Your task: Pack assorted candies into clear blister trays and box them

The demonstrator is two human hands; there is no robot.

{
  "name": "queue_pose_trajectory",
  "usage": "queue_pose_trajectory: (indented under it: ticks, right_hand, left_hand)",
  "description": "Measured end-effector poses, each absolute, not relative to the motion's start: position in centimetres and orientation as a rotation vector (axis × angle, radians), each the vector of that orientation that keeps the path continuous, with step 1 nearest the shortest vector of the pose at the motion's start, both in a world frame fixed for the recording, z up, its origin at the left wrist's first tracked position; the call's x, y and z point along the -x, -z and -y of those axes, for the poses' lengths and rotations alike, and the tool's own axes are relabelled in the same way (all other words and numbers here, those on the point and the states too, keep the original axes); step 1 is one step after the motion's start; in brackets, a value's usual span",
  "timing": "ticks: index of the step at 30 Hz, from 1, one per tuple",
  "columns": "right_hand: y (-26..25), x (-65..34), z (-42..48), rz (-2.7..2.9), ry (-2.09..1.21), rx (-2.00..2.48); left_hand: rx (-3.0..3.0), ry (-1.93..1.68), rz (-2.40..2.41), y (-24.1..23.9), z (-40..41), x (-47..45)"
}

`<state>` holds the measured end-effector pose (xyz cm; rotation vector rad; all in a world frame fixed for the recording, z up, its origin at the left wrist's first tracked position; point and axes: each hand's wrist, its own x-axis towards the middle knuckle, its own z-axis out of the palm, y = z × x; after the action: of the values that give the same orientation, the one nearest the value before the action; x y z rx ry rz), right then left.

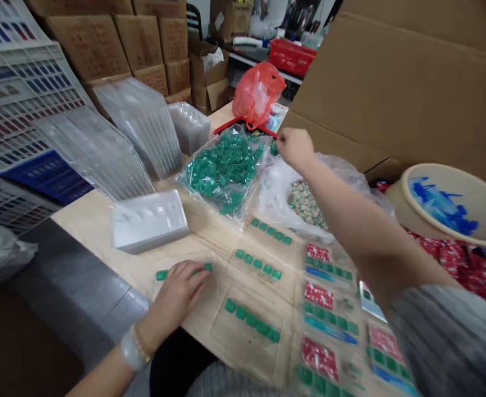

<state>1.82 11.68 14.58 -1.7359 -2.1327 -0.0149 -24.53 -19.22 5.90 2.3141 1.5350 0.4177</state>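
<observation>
My left hand [180, 291] rests over a row of small green blocks [161, 275] on a clear plastic tray at the table's near edge, its fingers slightly bent and partly covering the row. Far across the table, my right hand [297, 148] has its fingers pinched together at the edge of a dark tray with a red rim [226, 125]. Green pieces [273, 148] lie right by those fingertips; whatever is between them is hidden. A clear bag full of green blocks [222, 168] lies left of it. More clear trays hold green rows [258, 264] between my arms.
Clear plastic trays [149, 220] are stacked at left. A white bag of small patterned pieces [273, 190] sits under my right forearm. Filled packs with red packets [319, 295] line the right. Beyond stand a red plastic bag [257, 91] and a beige tub of blue pieces [404, 207].
</observation>
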Motion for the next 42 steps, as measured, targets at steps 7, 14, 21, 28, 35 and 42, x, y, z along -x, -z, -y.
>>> queue_pose_trajectory:
  ticks: [7, 14, 21, 28, 35, 42]
  right_hand:
    - [-10.8, -1.5, 4.3, 2.225, -0.286, 1.565]
    - [-6.0, -0.4, 15.7, 2.584, -0.446, 1.729]
    - [-1.9, -0.8, 16.0, 2.412, -0.462, 1.684]
    - [-1.1, -1.9, 16.1, 2.257, -0.437, 1.427]
    - [-2.4, -2.3, 15.5, 2.345, -0.387, 1.534]
    - [-2.6, -2.2, 14.7, 2.535, -0.46, 1.625]
  left_hand:
    - [-2.32, -0.22, -1.496, -5.6, 15.0, 20.7]
    - [-2.32, -0.167, -1.56, -4.9, 14.9, 19.4]
    - [-1.815, -0.406, -1.565, -4.8, 14.6, 18.7]
    - [-1.496, -0.451, -1.415, -5.8, 13.9, 17.8]
    - [-1.413, -0.389, -1.463, -5.7, 12.9, 17.6]
    - [-1.662, -0.317, -1.587, -6.8, 11.7, 17.9]
